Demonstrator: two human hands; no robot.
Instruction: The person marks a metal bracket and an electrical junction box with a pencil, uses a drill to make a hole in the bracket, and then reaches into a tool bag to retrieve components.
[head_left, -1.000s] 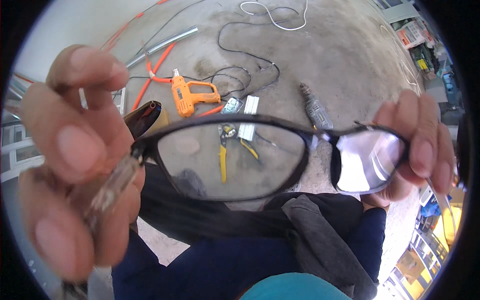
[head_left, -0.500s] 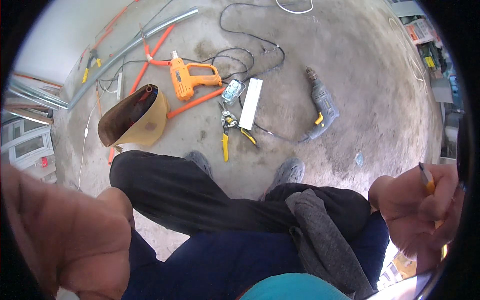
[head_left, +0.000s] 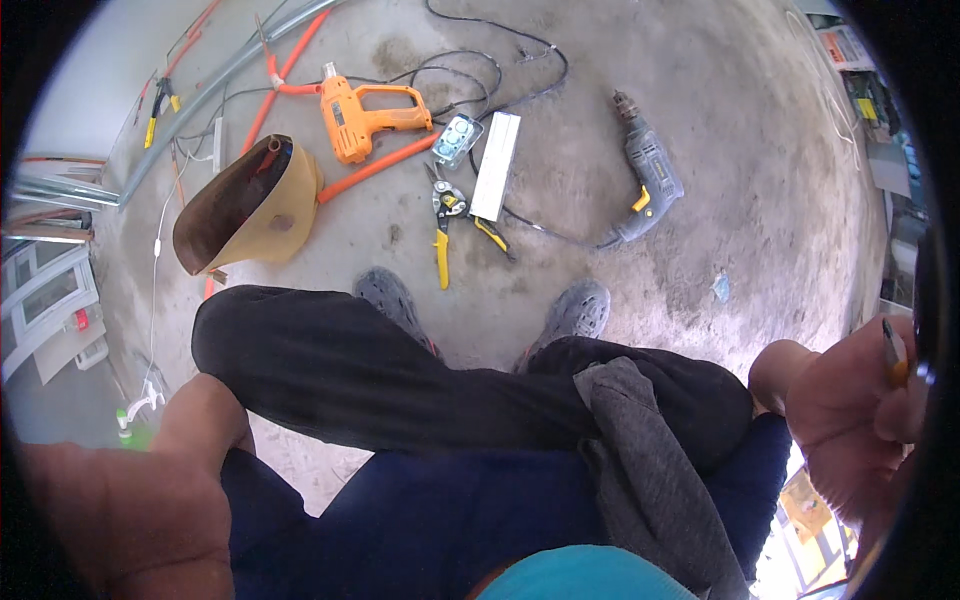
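Observation:
At the right rim, my right hand (head_left: 845, 430) is closed round a pencil (head_left: 895, 355) whose dark point and sharpened end stick up past the fingers. My left hand (head_left: 130, 520) is raised large and close at the lower left, palm side showing. Its fingers run into the dark rim, so I cannot see what they do or hold. Both hands are well above the floor, apart from the tools there. Between them are my knees in dark trousers (head_left: 340, 370), with a grey cloth (head_left: 650, 450) over the right one.
On the concrete floor lie an orange heat gun (head_left: 365, 115), a grey drill (head_left: 650, 175), yellow-handled snips (head_left: 447, 215), a white strip (head_left: 495, 165), a small clear box (head_left: 458, 140) and orange pipes (head_left: 380, 168). A tan open bag (head_left: 275, 215) stands left. Black cable (head_left: 555, 235) winds among them.
The view has shifted, so floor things sit higher and slightly left. My left hand has sunk toward the lower left. My right hand has drawn further into the right rim, still with the pencil.

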